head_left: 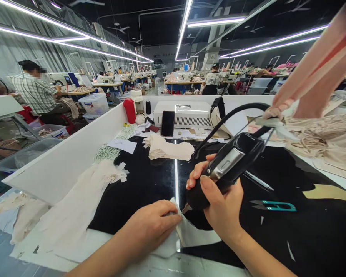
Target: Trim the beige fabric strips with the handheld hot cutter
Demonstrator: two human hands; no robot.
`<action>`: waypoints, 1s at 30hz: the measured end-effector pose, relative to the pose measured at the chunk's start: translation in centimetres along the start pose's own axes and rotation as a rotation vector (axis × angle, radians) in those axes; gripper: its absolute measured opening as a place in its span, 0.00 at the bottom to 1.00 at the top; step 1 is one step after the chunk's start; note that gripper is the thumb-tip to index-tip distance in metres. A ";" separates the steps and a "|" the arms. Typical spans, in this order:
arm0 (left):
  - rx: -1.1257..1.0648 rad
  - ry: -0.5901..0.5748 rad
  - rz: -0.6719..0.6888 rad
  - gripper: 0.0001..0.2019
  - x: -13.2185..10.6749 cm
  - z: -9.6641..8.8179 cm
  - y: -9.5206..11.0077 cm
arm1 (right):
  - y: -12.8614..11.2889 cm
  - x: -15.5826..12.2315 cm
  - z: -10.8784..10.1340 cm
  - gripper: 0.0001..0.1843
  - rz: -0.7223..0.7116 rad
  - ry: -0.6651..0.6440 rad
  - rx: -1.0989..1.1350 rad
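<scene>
My right hand (219, 204) is closed around a black corded hand tool (227, 163), its tip pointing down at a small pale fabric piece (190, 232) on the glossy black worktop (144, 184). My left hand (151, 225) presses on that fabric piece at its left edge, fingers curled over it. The tool's black cable (227, 115) arcs up and away to the back. A stack of beige cut pieces (167, 150) lies further back on the black surface.
Teal thread snips (273, 206) lie to the right. Long beige fabric (75, 207) drapes at left beside a white partition (75, 150). A phone (167, 123), white box (187, 113) and red bottle (129, 110) stand at the back. Beige straps pile at right (320, 138). Other workers sit in the distance.
</scene>
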State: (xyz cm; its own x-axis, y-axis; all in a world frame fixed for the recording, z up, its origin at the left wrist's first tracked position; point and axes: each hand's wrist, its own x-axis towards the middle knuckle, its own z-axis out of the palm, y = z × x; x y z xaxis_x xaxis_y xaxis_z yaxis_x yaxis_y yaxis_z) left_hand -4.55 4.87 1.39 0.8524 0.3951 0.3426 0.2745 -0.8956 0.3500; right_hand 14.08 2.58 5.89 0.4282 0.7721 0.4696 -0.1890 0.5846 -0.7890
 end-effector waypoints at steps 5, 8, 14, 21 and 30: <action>-0.005 -0.008 -0.004 0.13 -0.1 0.0 0.1 | 0.1 -0.1 0.1 0.17 -0.014 -0.002 -0.029; -0.024 -0.017 -0.014 0.13 -0.3 -0.1 0.0 | 0.0 -0.1 0.0 0.16 -0.010 0.006 -0.063; -0.058 -0.028 -0.010 0.13 -0.6 -0.2 -0.2 | -0.4 -0.3 -0.6 0.18 -0.028 0.020 -0.046; -0.050 -0.037 -0.004 0.13 -0.7 -0.3 -0.3 | -0.2 -0.6 -0.6 0.18 -0.026 0.006 -0.030; -0.024 -0.043 0.027 0.14 -0.8 -0.7 -0.8 | -1.8 -0.6 -1.0 0.19 0.007 0.034 -0.044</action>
State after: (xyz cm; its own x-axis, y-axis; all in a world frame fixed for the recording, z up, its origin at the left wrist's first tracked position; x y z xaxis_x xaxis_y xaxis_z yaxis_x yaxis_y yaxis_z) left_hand -5.79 5.39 1.45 0.8779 0.3614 0.3141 0.2410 -0.9003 0.3625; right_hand 15.00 0.82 6.59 0.4570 0.7669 0.4506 -0.1533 0.5670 -0.8093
